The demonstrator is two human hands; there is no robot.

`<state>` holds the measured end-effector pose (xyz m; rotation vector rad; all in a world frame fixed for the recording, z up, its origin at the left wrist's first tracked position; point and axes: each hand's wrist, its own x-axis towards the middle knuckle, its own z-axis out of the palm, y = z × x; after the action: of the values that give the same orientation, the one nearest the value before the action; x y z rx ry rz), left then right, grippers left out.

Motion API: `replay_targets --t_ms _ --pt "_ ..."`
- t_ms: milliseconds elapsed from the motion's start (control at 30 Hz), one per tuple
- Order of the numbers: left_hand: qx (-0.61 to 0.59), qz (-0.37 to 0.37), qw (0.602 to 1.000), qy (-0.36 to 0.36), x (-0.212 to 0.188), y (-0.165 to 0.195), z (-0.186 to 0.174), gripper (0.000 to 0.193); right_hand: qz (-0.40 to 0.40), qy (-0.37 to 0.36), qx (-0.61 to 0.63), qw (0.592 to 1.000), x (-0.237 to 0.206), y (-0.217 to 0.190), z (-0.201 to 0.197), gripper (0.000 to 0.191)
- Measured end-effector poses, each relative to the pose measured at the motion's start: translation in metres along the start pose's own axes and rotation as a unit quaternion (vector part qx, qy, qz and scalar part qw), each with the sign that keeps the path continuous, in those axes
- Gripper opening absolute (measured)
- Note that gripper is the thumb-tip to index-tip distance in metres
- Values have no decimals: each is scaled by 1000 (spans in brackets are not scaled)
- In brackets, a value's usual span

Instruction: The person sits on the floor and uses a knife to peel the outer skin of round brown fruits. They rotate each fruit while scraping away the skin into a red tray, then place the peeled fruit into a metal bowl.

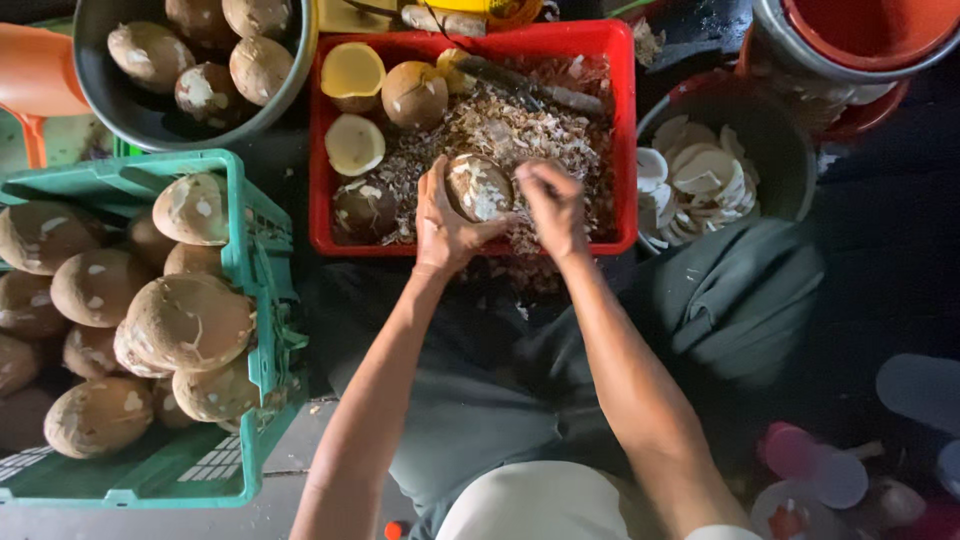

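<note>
At the centre of the frame we cup a partly peeled coconut (478,187) in our left hand (443,225), fingers wrapped around its left side, over the red crate (622,130) of brown shavings (505,130). Our right hand (553,205) is closed, touching the coconut's right edge; what it grips we cannot tell. A green crate (245,255) of coconuts sits at left.

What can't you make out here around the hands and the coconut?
Head view:
- Right hand: curled fingers hide whatever it grips.
- Coconut: near side covered by left hand.
- Dark tool in red crate: half buried in shavings.
- Green crate: cut off at left edge.
</note>
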<state>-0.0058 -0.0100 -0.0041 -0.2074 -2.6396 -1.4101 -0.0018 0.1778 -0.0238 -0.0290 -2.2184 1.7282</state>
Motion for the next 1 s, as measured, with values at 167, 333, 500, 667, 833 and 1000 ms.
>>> replay_targets --t_ms 167,333,500,667,833,1000 --pt "16 37 999 9 0 6 4 84 -162 -130 -178 962 25 -51 20 25" --pt "-33 47 998 15 7 12 -2 84 -150 -202 -84 964 48 -43 18 22" --pt "57 64 995 49 8 20 -2 103 -200 -116 -137 963 34 -27 13 16" --pt "5 32 998 45 5 27 2 84 -161 -123 29 979 31 -28 11 21" --pt "28 39 998 49 3 31 -1 78 -131 -134 12 982 31 -29 12 23" --pt "61 38 996 55 3 32 -3 96 8 -163 -2 987 32 -32 10 25"
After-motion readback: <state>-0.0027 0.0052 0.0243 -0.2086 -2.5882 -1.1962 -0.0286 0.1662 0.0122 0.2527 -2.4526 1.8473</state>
